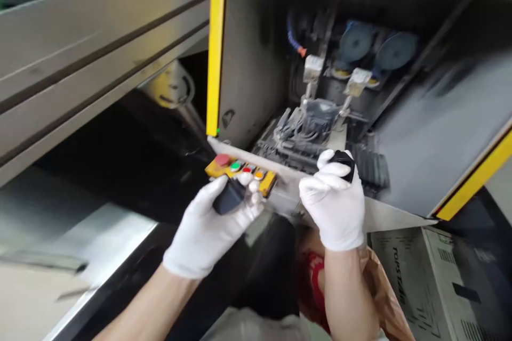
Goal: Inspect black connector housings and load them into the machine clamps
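Both my hands wear white gloves. My left hand [216,226] is closed round a small black block-shaped part [229,196], just in front of a yellow button box [215,168] with red, green and orange buttons. A second small black part [343,164] is gripped by my right hand [334,200], at the front lip of the machine opening. Its far side is hidden by my fingers. Inside the machine, beyond my right hand, stands a fixture [316,117] with two upright arms topped by pale blocks [357,82]. Motion blurs the fine detail.
Two grey-blue round discs [357,42] sit at the back of the machine. Yellow strips [216,48] line both sides of its opening. A metal conveyor frame [100,26] runs along the left. A labelled carton [424,282] stands at lower right, beside brown wrapping [384,293].
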Tool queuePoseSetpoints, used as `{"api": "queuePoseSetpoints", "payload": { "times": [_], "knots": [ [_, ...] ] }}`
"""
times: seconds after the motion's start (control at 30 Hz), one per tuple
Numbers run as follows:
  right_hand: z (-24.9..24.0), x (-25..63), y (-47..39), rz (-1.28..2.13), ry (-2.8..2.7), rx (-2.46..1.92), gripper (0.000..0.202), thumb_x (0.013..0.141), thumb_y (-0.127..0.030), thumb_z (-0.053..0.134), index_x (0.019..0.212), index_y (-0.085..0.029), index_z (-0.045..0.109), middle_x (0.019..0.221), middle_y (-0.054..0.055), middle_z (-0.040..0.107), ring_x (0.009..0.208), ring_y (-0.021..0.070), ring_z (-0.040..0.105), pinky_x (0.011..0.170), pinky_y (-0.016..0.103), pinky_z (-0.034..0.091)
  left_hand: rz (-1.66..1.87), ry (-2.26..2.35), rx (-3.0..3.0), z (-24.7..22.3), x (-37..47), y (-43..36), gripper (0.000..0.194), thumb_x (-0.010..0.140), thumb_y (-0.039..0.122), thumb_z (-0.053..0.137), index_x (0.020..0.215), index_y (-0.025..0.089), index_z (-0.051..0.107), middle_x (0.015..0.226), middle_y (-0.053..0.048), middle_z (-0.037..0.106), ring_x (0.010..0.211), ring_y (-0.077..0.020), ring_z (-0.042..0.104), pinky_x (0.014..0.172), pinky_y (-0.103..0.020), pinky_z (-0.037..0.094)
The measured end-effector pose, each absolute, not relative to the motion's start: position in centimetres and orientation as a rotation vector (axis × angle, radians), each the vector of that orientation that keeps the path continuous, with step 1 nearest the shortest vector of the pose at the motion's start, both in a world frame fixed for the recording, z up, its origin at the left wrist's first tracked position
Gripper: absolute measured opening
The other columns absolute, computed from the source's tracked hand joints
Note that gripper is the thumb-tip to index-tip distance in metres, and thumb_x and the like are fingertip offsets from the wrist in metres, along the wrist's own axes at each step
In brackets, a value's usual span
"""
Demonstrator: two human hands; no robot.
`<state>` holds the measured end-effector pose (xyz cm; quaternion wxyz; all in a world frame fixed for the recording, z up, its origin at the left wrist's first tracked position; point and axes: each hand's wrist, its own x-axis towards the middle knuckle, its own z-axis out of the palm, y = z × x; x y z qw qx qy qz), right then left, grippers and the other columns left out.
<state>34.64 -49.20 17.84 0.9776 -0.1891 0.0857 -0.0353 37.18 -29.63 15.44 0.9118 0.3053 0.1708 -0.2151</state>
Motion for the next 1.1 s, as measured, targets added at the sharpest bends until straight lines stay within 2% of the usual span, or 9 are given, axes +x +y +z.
{"api": "queuePoseSetpoints", "payload": {
  "times": [0.13,0.27,0.37,0.53,0.67,0.83,1.1],
  "knots": [
    [14.2,30.9,-43.0,0.208,0.384,-0.295,0.015,0.096,-0.035,0.058,0.088,-0.023,0.06,0.066,-0.006,0.053,0.054,0.0102,0.043,0.062,0.025,0.043,-0.373,0.67,0.536,12.0,28.0,-24.7,0.029,0.094,0.035,0.058,0.081,0.013,0.072,0.082,-0.009,0.061,0.072,-0.0195,0.061,0.063,-0.032,0.06],
    [10.9,28.1,-37.7,0.547,0.501,-0.186,0.026,0.095,-0.043,0.059,0.08,-0.022,0.053,0.068,-0.004,0.05,0.064,0.0132,0.05,0.064,0.027,0.045,-0.285,0.758,0.481,10.1,21.5,-20.8,0.036,0.096,0.039,0.057,0.08,0.011,0.073,0.069,-0.005,0.05,0.063,-0.0159,0.051,0.058,-0.028,0.055],
    [9.6,26.4,-34.5,0.781,0.545,-0.154,0.033,0.097,-0.049,0.056,0.079,-0.021,0.052,0.066,-0.005,0.043,0.061,0.0119,0.044,0.061,0.025,0.042,-0.205,0.787,0.421,9.6,18.2,-18.8,0.041,0.098,0.041,0.056,0.083,0.009,0.075,0.064,-0.002,0.043,0.057,-0.0135,0.042,0.053,-0.027,0.05],
    [9.7,24.8,-30.2,1.021,0.541,-0.153,0.029,0.099,-0.043,0.055,0.082,-0.019,0.054,0.065,-0.006,0.036,0.056,0.0094,0.039,0.056,0.022,0.039,0.0,0.847,0.314,9.7,14.4,-16.7,0.038,0.1,0.037,0.055,0.09,0.008,0.077,0.067,-0.003,0.046,0.06,-0.0128,0.043,0.055,-0.025,0.05],
    [10.0,24.0,-26.7,1.099,0.574,-0.168,0.037,0.105,-0.046,0.042,0.088,-0.017,0.057,0.065,-0.006,0.039,0.055,0.0089,0.042,0.056,0.021,0.042,0.096,0.905,0.198,9.7,12.0,-14.5,0.033,0.1,0.038,0.06,0.096,0.009,0.076,0.07,-0.004,0.051,0.06,-0.0115,0.046,0.056,-0.024,0.051],
    [9.9,22.7,-22.7,1.098,0.616,-0.252,0.051,0.11,-0.048,0.026,0.092,-0.014,0.059,0.064,-0.006,0.041,0.052,0.0074,0.042,0.052,0.021,0.04,0.135,0.824,0.282,9.7,10.0,-11.0,0.036,0.103,0.04,0.056,0.102,0.01,0.075,0.066,-0.001,0.048,0.051,-0.0082,0.038,0.048,-0.021,0.045],
    [10.5,19.5,-16.9,1.01,0.687,-0.488,0.049,0.11,-0.048,0.037,0.091,-0.011,0.062,0.067,0.001,0.057,0.05,0.0061,0.046,0.048,0.019,0.039,0.075,0.849,0.354,10.1,8.2,-4.2,0.04,0.107,0.04,0.046,0.106,0.01,0.074,0.069,-0.004,0.055,0.046,-0.0046,0.034,0.045,-0.017,0.039]
  ]
}}
